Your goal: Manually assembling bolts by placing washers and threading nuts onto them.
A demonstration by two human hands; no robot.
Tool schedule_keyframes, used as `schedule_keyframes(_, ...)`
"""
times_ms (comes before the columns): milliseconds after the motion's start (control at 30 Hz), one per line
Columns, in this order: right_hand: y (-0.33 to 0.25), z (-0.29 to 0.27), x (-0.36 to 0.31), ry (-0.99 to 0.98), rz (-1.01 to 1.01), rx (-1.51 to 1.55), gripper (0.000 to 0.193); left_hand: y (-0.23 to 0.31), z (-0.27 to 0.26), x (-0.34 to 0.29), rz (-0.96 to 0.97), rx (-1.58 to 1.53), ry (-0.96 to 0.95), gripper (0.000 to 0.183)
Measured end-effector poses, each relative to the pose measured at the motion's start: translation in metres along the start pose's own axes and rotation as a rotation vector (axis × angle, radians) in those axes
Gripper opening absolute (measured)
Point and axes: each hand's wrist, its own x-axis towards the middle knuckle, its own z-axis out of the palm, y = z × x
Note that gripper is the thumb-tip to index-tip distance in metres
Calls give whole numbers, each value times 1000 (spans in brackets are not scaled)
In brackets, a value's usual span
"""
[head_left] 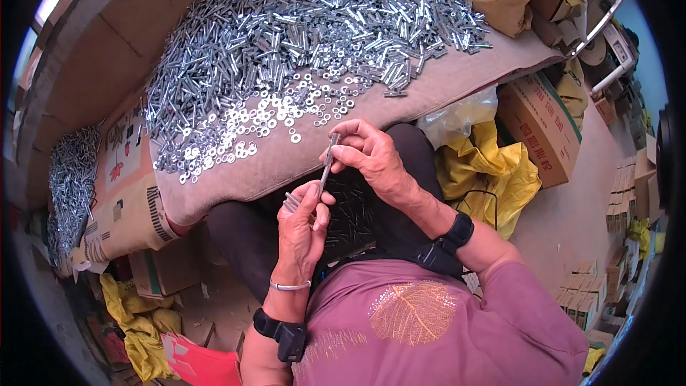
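Observation:
Between my two hands a slim metal bolt (326, 169) stands tilted, thicker at its upper end. My right hand (373, 163) pinches that upper end between thumb and fingers. Lower down, my left hand (301, 223) is closed around the bolt's other end, and a couple more metal rods (291, 201) poke out of its left side. Just beyond the hands, flat washers (282, 106) lie scattered on the cloth-covered surface (236, 182). Behind them spreads a large heap of metal bolts and sleeves (314, 21).
More metal pieces (73, 189) are piled at the far left. To the right are a yellow plastic sack (489, 171), a clear bag (461, 111) and a cardboard box (539, 125). Dark metal pieces (348, 218) sit low between my legs. Small boxes (582, 293) are stacked on the floor.

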Motion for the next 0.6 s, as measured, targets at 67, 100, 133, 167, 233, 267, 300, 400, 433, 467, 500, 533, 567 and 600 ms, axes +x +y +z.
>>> schedule_keyframes(67,1,2,0,-9,2,22,22,-1,-3,0,-24,-6,-1,19)
schedule_keyframes(100,1,3,0,-13,6,20,22,-2,-5,1,-28,-17,-17,20)
schedule_keyframes(133,2,5,0,-18,7,9,22,-2,-7,1,-32,-28,-33,20)
schedule_keyframes(167,3,6,0,-23,7,-3,22,-1,-6,1,-31,-32,-31,20)
schedule_keyframes(233,6,11,-2,-49,13,-68,21,2,-2,1,-19,-74,-52,24)
schedule_keyframes(267,8,14,-4,-71,16,-131,21,3,0,1,-15,-77,-52,24)
schedule_keyframes(300,11,19,-6,-54,-1,-136,20,3,2,2,18,-84,-3,25)
schedule_keyframes(400,11,24,-6,-141,-176,-558,22,2,-5,6,63,-74,21,28)
schedule_keyframes(433,12,23,-4,-165,-275,-653,23,2,-10,8,70,-52,-1,28)
schedule_keyframes(467,8,23,0,-194,-321,-735,24,3,-14,8,59,-48,-30,26)
schedule_keyframes(500,4,23,2,-220,-364,-815,25,3,-17,8,61,-51,-31,26)
schedule_keyframes(533,4,21,7,-222,-364,-818,25,3,-20,8,46,-46,-16,25)
schedule_keyframes(567,6,19,12,-213,-384,-860,25,4,-22,8,31,-40,0,24)
schedule_keyframes(600,8,17,18,-205,-404,-903,26,5,-23,8,24,-56,6,24)
